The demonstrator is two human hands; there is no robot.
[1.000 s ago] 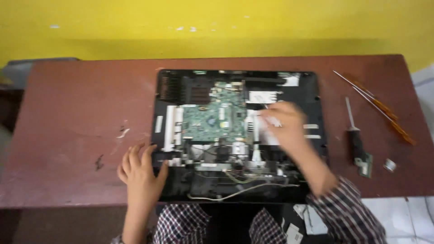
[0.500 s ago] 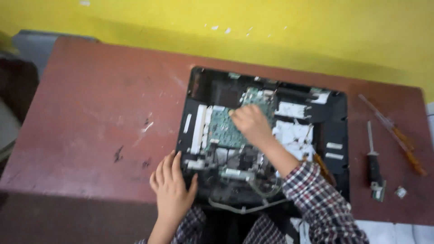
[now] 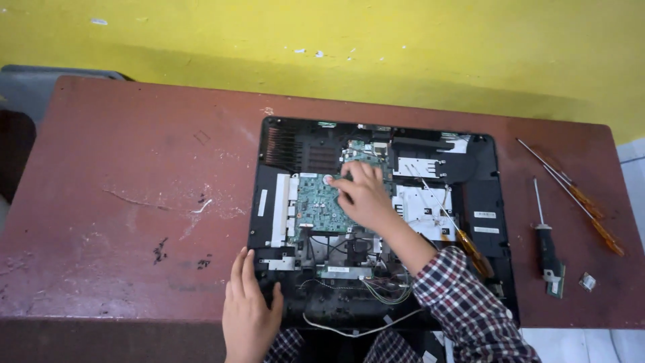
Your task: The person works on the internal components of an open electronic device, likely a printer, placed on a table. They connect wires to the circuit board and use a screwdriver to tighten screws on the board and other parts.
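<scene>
Head view: opened laptop chassis [image 3: 484, 202] lies on red-brown table [image 3: 134, 168], centre-right. Right hand [image 3: 363, 195], fingers together, presses on green circuit board [image 3: 319, 208]. Left hand [image 3: 248, 309], fingers flat and loosely apart, rests at chassis near-left corner. Screwdrivers [image 3: 571, 195] lie right.

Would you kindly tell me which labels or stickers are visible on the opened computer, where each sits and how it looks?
White sticker: narrow upright strip, left edge of the black chassis.
Two small white labels: short rectangles on the black panel, right side.
White label: small horizontal strip below the green circuit board, which the right hand touches.
No packages, signs or screens.
</scene>
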